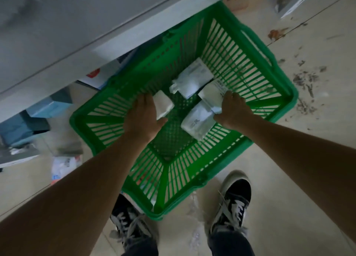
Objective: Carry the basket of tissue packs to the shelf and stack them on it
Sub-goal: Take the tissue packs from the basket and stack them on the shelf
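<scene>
Four white tissue packs lie in the bottom of the green basket (221, 44), which sits on the floor (317, 101) just beside the edge of the grey shelf (134, 34). Both hands are down inside the basket.

The left hand (143, 117) is curled around a small pack (163, 105) near the middle of the basket floor, with the fingers on one side and the thumb under the near end. The right hand (234, 111) is closed on the end of a long pack (198, 124), and its fingers also touch another pack (211, 95) just behind it. A fourth pack (192, 78) lies between the hands, a little farther from the person, and no hand is on it.

The packs look soft and light, like little pillows in thin plastic wrap. They should squash a bit when squeezed, so a gentle hold is enough. The wrap may be slippery, so holding a pack across its middle looks safer than pinching a loose end. A pack held by one end could droop or slide out.

Two black and white shoes (233, 200) stand at the near side of the basket. The basket looks stiff, with slots in its walls.
</scene>
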The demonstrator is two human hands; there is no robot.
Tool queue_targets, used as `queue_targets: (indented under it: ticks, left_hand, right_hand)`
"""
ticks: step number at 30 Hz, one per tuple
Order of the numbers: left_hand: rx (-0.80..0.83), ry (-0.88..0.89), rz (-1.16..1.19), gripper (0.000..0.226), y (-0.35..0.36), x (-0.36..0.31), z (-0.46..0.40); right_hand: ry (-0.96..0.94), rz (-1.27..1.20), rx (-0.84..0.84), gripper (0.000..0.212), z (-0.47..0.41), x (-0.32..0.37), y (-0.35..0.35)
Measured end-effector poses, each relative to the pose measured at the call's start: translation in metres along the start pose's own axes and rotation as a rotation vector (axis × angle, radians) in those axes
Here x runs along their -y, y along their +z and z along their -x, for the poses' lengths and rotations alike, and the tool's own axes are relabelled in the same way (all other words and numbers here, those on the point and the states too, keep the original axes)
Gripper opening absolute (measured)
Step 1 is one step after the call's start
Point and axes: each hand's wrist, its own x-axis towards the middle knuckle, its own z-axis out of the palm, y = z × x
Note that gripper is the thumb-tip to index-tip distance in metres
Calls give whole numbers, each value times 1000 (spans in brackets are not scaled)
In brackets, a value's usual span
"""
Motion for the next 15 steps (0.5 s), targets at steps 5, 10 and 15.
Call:
queue_targets:
  ticks: [5, 10, 15]
  left_hand:
    - [-18, 25, -67, 88, 18, 10, -25]
    - [-94, 139, -169, 70, 33, 12, -10]
    - [-27, 309, -209, 86, 57, 9, 29]
  right_hand:
    - [20, 55, -13, 117, -25, -3, 12]
    - [-35, 116, -134, 99, -31, -5, 17]
    - [-26, 46, -132, 84, -21, -4, 11]
